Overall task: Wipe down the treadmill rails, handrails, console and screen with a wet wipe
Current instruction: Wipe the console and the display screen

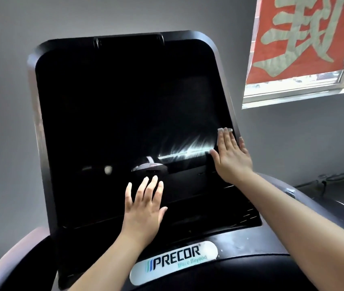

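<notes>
I see the left hand flat, fingers straight, on the dark screen at lower centre. The right hand presses flat a white wet wipe at the screen's right edge, beside wet streaks. Below, the console carries a PRECOR label.

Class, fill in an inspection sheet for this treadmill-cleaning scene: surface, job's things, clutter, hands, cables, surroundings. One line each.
Surface: the black screen is dark, with pale wet streaks near its right edge.
Job's things: the wet wipe peeks out white beyond the right hand's fingertips; the console below carries a white Precor badge.
Clutter: nothing seen.
Hands: the left hand lies flat, fingers spread, on the lower screen; the right hand presses the wipe flat against the screen's right edge.
Cables: something cable-like lies on the ledge at far right; too blurred to confirm.
Surroundings: grey wall; window with a red banner at upper right.
</notes>
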Demonstrator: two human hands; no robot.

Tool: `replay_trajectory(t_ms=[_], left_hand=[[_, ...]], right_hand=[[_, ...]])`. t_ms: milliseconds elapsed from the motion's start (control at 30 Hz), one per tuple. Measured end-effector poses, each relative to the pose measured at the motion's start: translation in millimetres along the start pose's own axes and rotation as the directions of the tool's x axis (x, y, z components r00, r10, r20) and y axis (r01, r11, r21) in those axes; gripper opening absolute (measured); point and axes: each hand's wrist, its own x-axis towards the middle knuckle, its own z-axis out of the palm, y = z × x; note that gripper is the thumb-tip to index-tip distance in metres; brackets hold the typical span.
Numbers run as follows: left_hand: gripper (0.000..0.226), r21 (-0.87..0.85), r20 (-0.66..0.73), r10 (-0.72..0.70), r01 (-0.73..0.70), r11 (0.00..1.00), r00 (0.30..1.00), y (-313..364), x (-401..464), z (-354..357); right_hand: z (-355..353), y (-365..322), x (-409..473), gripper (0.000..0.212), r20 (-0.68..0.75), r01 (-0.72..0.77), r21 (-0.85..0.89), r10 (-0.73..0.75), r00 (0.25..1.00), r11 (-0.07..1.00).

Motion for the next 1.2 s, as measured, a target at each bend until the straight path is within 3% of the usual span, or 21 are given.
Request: replay_trajectory(t_ms=[133,367,467,567,633,667,733,833,900,1000,1100,1200], left_hand=[[0.084,-0.006,0.025,0.010,-0.010,1.000,1.000,-1.5,-0.6,-2.6],[0.091,0.007,0.100,0.031,-0.032,0.999,0.994,-19.1,-24.4,-14.7],[0.089,-0.009,0.122,0.006,-0.005,1.000,0.993,-30.2,-44.6,-21.2],[0.088,-0.022,0.144,0.003,0.000,1.000,0.990,-41.5,-64.9,-29.8],[0.088,-0.011,0.166,-0.011,0.013,1.000,0.986,-51.7,-79.6,-35.1],[0.088,0.001,0.181,-0.024,0.024,1.000,0.983,-57.3,-86.9,-37.7],[0.089,0.020,0.202,-0.061,0.058,0.998,0.977,-68.8,-101.4,-41.9],[0.091,0.057,0.236,-0.116,0.105,0.993,0.965,-80.8,-119.4,-47.2],[0.093,0.070,0.247,-0.148,0.135,0.988,0.958,-86.9,-127.8,-49.8],[0.094,0.087,0.250,-0.182,0.166,0.982,0.951,-95.2,-134.0,-53.8],[0.093,0.104,0.256,-0.221,0.200,0.974,0.941,-103.4,-138.2,-57.5],[0.094,0.112,0.272,-0.258,0.236,0.965,0.927,-113.8,-145.4,-60.8]], right_hand=[[13.0,6.4,-21.4,0.066,0.017,0.017,-0.002,-0.017,1.000,1.000],[43.2,-24.4,-98.8,0.077,0.050,-0.126,0.198,0.119,0.992,0.972],[51.5,-80.5,-116.8,0.071,0.032,0.100,0.198,-0.108,0.994,0.975],[59.3,-101.9,-133.5,0.065,0.029,0.428,0.070,-0.431,0.902,0.901],[54.5,-79.6,-123.5,0.062,0.067,0.516,-0.053,-0.512,0.856,0.855],[50.4,-63.5,-115.3,0.062,0.060,0.498,-0.108,-0.495,0.867,0.860],[39.9,-35.8,-97.3,0.066,-0.009,0.316,-0.145,-0.321,0.947,0.938],[31.9,-40.8,-85.3,0.067,0.104,-0.017,-0.023,0.019,0.994,1.000],[32.8,-75.8,-88.5,0.070,0.111,-0.033,0.033,0.029,0.993,0.999],[39.2,-133.2,-102.6,0.074,0.092,0.238,0.057,-0.242,0.966,0.970],[46.1,-184.1,-115.6,0.073,0.110,0.509,0.065,-0.513,0.851,0.858],[42.6,-230.7,-122.8,0.072,0.077,0.651,0.017,-0.650,0.756,0.759]])
